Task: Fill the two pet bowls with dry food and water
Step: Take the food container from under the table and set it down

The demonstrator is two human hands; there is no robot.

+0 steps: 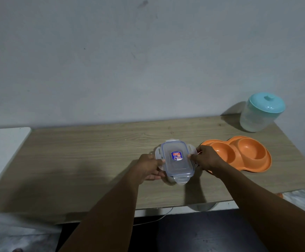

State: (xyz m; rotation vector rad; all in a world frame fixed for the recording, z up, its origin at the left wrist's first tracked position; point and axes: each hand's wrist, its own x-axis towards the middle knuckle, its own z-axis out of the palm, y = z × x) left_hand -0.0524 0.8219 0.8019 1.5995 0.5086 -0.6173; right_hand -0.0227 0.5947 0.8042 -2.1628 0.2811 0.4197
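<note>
Head view, lidded container [177, 159] between left hand [149, 167], right hand [207, 158]

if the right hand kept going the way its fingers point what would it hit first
The right hand points left, across the table. Its fingertips already touch the side flap of the clear lidded container, so it meets that first; beyond sits the left hand.

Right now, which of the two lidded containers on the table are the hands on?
The clear rectangular box with the blue label, mid-table between both hands. The round jar with the teal lid stands untouched at the far right corner.
</note>
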